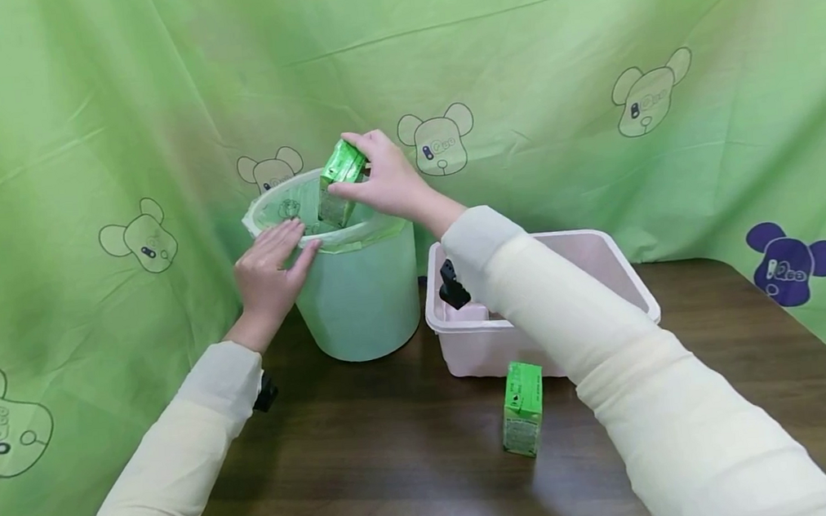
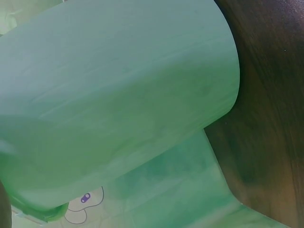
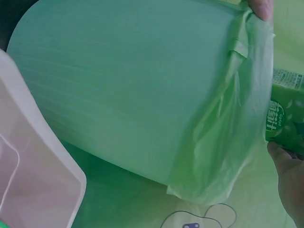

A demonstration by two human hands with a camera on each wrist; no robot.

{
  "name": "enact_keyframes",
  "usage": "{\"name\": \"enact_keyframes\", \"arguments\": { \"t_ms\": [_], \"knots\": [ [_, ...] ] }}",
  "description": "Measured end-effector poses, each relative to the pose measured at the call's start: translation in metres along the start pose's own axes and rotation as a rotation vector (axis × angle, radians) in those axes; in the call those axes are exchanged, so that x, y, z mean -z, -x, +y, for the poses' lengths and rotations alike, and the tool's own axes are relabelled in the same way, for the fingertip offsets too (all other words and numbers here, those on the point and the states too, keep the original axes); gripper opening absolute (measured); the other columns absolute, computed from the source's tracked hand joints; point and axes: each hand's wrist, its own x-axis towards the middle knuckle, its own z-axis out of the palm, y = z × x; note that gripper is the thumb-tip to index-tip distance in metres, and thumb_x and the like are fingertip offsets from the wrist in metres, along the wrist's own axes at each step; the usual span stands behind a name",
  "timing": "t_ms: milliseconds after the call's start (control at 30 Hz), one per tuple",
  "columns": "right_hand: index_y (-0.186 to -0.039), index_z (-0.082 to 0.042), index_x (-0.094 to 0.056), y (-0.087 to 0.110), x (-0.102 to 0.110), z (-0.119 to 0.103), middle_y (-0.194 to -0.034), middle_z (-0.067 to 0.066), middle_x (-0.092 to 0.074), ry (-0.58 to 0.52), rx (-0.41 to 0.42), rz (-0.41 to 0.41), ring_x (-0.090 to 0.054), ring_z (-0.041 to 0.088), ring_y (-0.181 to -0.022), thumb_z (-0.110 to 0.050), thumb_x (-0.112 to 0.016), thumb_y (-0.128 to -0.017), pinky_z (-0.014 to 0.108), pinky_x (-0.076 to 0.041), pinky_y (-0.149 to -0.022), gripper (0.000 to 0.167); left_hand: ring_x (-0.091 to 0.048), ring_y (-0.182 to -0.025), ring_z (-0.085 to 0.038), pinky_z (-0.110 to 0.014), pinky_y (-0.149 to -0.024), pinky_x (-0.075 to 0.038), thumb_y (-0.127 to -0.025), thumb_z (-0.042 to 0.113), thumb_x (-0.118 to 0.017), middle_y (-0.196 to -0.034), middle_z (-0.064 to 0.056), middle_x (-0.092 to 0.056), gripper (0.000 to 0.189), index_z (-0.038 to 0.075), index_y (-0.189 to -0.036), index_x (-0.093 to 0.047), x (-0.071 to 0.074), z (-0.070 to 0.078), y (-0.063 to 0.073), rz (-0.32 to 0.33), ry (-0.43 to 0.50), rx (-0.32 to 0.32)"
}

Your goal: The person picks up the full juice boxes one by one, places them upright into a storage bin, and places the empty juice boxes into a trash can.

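Note:
My right hand (image 1: pixel 387 180) holds a green drink carton (image 1: pixel 341 174) between thumb and fingers. The carton is tilted, with its lower end inside the mouth of a pale green round bin (image 1: pixel 361 303). A thin green liner bag (image 3: pixel 221 142) is folded over the bin's rim. In the right wrist view, the held carton (image 3: pixel 287 111) shows its printed side past the rim. My left hand (image 1: pixel 267 275) rests on the near left of the rim, fingers extended and the thumb on the lined edge. A second green carton (image 1: pixel 523 408) stands upright on the table.
A pale pink plastic basket (image 1: pixel 472 347) stands right of the bin, partly hidden under my right sleeve (image 1: pixel 572 309), with a pink item inside. The dark wooden table (image 1: pixel 371 458) meets a green printed curtain (image 1: pixel 513 52) behind and at both sides.

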Motion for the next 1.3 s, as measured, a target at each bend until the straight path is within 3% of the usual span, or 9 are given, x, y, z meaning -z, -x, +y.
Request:
{"name": "enact_keyframes", "arguments": {
  "t_ms": [300,833,1100,1300],
  "knots": [
    [-0.150,-0.009,-0.036,-0.007,-0.014,0.000,-0.138,0.011,-0.045,0.034,-0.051,-0.037,-0.050,0.018,-0.111,-0.037,-0.076,-0.084,0.022,-0.047,-0.086,0.082,-0.068,-0.101,-0.030,-0.041,-0.096,-0.050,-0.087,0.024,-0.074,-0.109,-0.016,-0.068,0.032,0.000,-0.109,-0.072,0.001,0.001,-0.002,-0.012,-0.002,0.004],
    [-0.148,-0.005,-0.038,-0.011,-0.022,0.007,-0.147,0.012,-0.043,0.106,-0.127,-0.099,-0.044,0.022,-0.129,-0.042,-0.074,-0.085,0.027,-0.036,-0.107,0.081,-0.067,-0.102,-0.029,-0.036,-0.099,-0.047,-0.087,0.024,-0.075,-0.109,-0.016,-0.069,0.033,0.001,-0.110,-0.072,-0.001,0.002,-0.003,-0.021,-0.003,0.007],
    [-0.146,-0.002,-0.041,-0.014,-0.027,0.005,-0.140,0.013,-0.048,0.134,-0.092,-0.138,-0.049,0.021,-0.120,-0.041,-0.075,-0.085,0.025,-0.041,-0.100,0.080,-0.068,-0.101,-0.030,-0.040,-0.097,-0.049,-0.086,0.026,-0.074,-0.108,-0.017,-0.069,0.034,0.001,-0.108,-0.073,0.001,0.001,-0.001,-0.008,0.007,0.002],
    [-0.142,-0.001,-0.046,-0.016,-0.029,0.005,-0.135,0.013,-0.054,0.145,-0.051,-0.158,-0.048,0.021,-0.121,-0.037,-0.077,-0.083,0.027,-0.038,-0.104,0.076,-0.067,-0.102,-0.030,-0.039,-0.098,-0.048,-0.087,0.025,-0.074,-0.110,-0.016,-0.068,0.033,0.001,-0.109,-0.073,0.002,0.002,-0.002,-0.018,0.007,0.009]
  ]
}}
